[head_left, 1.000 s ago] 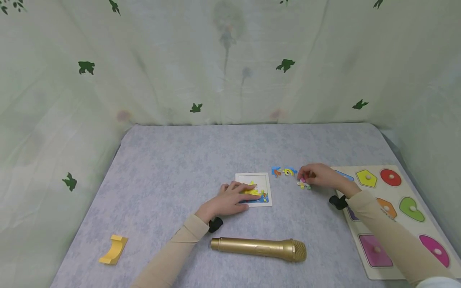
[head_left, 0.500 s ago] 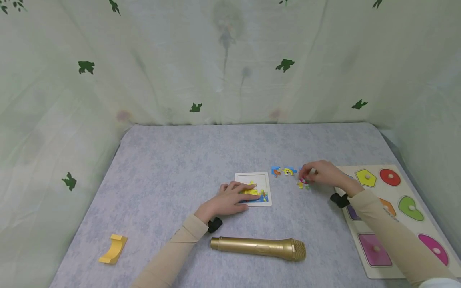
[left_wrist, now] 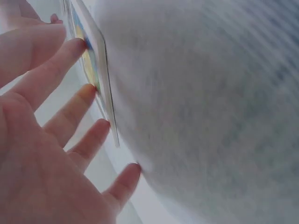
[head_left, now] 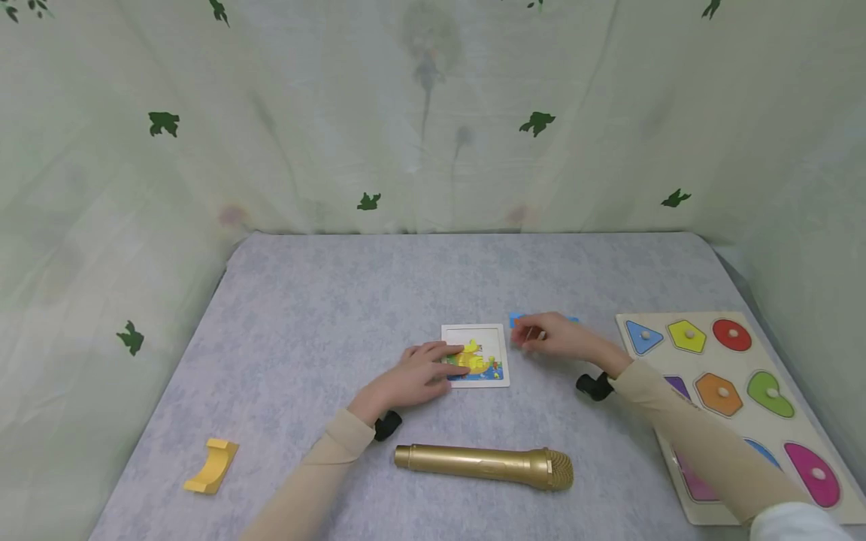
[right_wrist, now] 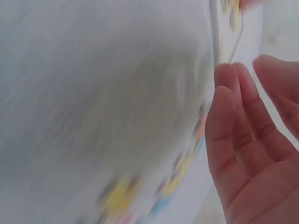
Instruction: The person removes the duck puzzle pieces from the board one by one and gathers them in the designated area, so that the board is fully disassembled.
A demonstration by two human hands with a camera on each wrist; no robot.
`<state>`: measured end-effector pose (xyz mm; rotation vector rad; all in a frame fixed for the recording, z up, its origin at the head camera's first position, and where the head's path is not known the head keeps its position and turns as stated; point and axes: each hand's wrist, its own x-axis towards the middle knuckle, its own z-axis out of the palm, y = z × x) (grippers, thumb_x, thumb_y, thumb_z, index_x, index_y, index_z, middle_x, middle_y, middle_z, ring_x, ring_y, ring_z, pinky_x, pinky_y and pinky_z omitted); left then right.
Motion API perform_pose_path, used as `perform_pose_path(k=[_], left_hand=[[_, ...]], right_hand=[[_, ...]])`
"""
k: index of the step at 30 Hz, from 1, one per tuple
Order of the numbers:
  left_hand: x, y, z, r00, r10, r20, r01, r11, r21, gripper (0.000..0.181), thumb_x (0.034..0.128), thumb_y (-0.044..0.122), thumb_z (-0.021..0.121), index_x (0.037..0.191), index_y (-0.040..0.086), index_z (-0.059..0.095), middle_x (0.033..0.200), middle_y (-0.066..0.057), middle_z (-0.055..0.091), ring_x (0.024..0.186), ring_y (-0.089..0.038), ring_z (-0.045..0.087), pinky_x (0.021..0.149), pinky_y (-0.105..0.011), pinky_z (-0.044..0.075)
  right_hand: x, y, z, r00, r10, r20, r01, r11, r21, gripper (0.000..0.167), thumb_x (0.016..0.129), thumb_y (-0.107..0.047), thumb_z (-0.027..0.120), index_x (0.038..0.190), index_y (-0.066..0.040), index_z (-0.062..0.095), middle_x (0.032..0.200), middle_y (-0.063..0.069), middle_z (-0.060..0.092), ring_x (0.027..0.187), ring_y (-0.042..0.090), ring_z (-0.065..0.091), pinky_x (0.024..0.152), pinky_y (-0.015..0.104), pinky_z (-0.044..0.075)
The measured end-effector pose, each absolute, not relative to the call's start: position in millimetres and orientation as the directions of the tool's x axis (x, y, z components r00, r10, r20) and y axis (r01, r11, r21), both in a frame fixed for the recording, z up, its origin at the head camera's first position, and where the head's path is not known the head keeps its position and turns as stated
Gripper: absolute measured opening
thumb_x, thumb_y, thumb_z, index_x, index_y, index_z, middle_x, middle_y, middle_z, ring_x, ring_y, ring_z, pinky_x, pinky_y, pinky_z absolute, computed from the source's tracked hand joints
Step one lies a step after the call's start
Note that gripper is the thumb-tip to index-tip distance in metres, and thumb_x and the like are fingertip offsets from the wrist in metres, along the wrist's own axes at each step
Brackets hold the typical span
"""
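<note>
My left hand [head_left: 414, 376] lies over a small white-rimmed jigsaw tray [head_left: 504, 376], its spread fingers touching the tray and the yellow-and-blue picture [head_left: 473, 364] inside. In the left wrist view the fingertips [left_wrist: 77, 45] meet the tray's edge [left_wrist: 103, 60]. Just right of the tray, my right hand [head_left: 558, 336] has its thumb and fingers drawn together. A pale sliver shows between them in the head view, seemingly a puzzle piece; the right wrist view hides it. Loose puzzle pieces [right_wrist: 177, 175] lie under and behind this hand, blurred.
A gold microphone [head_left: 482, 463] lies in front of the tray. A curved yellow block [head_left: 212, 466] rests at the front left. On the right is a large knobbed shape board [head_left: 737, 353], partly under the right sleeve. Hanging cloth [head_left: 304, 113] bounds the table's back and sides.
My right hand has moved left from the loose pieces to beside the tray, uncovering the board's blue triangle. My left hand has slid slightly left, baring more of the yellow picture.
</note>
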<state>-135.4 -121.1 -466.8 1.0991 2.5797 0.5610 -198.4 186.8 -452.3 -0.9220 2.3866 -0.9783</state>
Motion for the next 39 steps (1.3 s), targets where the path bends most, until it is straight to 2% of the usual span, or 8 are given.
perform_pose_path(k=[6,10,21,26,30,34,39], left_hand=[[-130.9,-127.2,-463.1,-0.675,0.732,-0.093,0.632,0.638,0.44,0.037,0.0995,0.024,0.052,0.136,0.02,0.056,0.152,-0.005,0.034,0.138,-0.031,0.026,0.103,-0.057,0.022],[-129.2,-128.1,-461.8,-0.674,0.732,-0.095,0.626,0.635,0.452,0.038,0.0995,0.024,0.052,0.137,0.019,0.056,0.152,-0.005,0.033,0.138,-0.032,0.025,0.103,-0.058,0.021],[-127.7,-126.2,-462.3,-0.698,0.709,-0.098,0.608,0.66,0.441,0.036,0.0995,0.023,0.052,0.135,0.02,0.057,0.152,-0.002,0.035,0.139,-0.031,0.025,0.103,-0.06,0.021],[-127.6,-124.7,-463.8,-0.695,0.712,-0.104,0.642,0.679,0.356,0.04,0.0982,0.024,0.055,0.138,0.026,0.054,0.152,-0.002,0.034,0.137,-0.032,0.028,0.101,-0.061,0.024],[-126.1,-121.9,-462.7,-0.695,0.709,-0.119,0.655,0.692,0.303,0.044,0.097,0.026,0.057,0.14,0.028,0.051,0.152,-0.002,0.033,0.136,-0.034,0.029,0.099,-0.063,0.027],[-124.5,-119.5,-460.0,-0.703,0.699,-0.133,0.639,0.702,0.315,0.044,0.0969,0.026,0.057,0.14,0.027,0.051,0.152,-0.003,0.033,0.137,-0.036,0.028,0.099,-0.064,0.027],[-123.9,-118.6,-458.3,-0.709,0.687,-0.161,0.615,0.714,0.335,0.044,0.0975,0.024,0.056,0.141,0.027,0.05,0.153,-0.003,0.031,0.138,-0.036,0.026,0.1,-0.065,0.024]], right_hand=[[-198.4,144.4,-455.1,-0.66,-0.738,-0.139,-0.435,0.527,-0.73,0.017,0.088,0.001,0.059,0.102,-0.007,0.064,0.097,0.0,0.063,0.085,0.014,0.057,0.076,0.031,0.049],[-200.1,128.3,-456.3,-0.643,-0.752,-0.148,-0.456,0.53,-0.715,0.017,0.086,0.001,0.061,0.102,-0.006,0.064,0.096,0.002,0.061,0.083,0.014,0.055,0.075,0.031,0.047],[-199.8,112.1,-459.8,-0.667,-0.728,-0.158,-0.48,0.583,-0.656,0.02,0.083,0.001,0.063,0.098,-0.011,0.064,0.086,-0.002,0.054,0.077,0.014,0.048,0.07,0.029,0.043],[-198.1,107.6,-462.6,-0.655,-0.743,-0.137,-0.519,0.574,-0.634,0.024,0.083,0.004,0.062,0.101,-0.012,0.06,0.08,-0.001,0.049,0.069,0.013,0.045,0.064,0.027,0.039],[-196.1,106.0,-462.2,-0.667,-0.729,-0.152,-0.512,0.597,-0.617,0.026,0.083,0.002,0.064,0.105,-0.012,0.06,0.085,0.0,0.049,0.071,0.013,0.046,0.065,0.027,0.041],[-194.7,106.0,-459.5,-0.685,-0.705,-0.184,-0.476,0.625,-0.619,0.028,0.082,0.001,0.067,0.106,-0.011,0.062,0.091,0.002,0.05,0.077,0.014,0.048,0.069,0.029,0.043],[-194.7,104.7,-457.3,-0.684,-0.697,-0.215,-0.46,0.642,-0.613,0.03,0.081,0.001,0.068,0.108,-0.011,0.063,0.089,0.002,0.051,0.076,0.016,0.047,0.069,0.029,0.042]])
